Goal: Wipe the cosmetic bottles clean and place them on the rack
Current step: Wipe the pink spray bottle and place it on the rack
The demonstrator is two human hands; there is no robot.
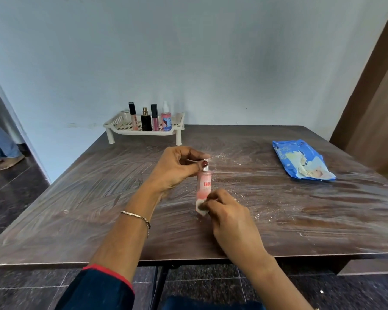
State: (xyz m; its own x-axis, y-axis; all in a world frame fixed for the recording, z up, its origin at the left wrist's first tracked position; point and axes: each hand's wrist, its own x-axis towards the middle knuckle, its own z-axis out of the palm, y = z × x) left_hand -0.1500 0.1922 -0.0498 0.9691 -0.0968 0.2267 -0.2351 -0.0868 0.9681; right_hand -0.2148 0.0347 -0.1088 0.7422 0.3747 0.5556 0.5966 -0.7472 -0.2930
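Holding the bottle [203, 183] upright at desk [76, 209] centre, left grip [177, 170] pinches its top; right grip [230, 217] presses a wipe [201, 208] to its base.

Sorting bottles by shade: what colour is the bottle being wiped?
Pink, with red lettering, on the bottle held by the left hand; seen in the head view.

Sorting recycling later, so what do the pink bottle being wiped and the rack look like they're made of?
Pink bottle: see-through, glossy, so glass or clear plastic; silver, metal-looking top. Rack: cream moulded plastic, matte, with a lattice floor.
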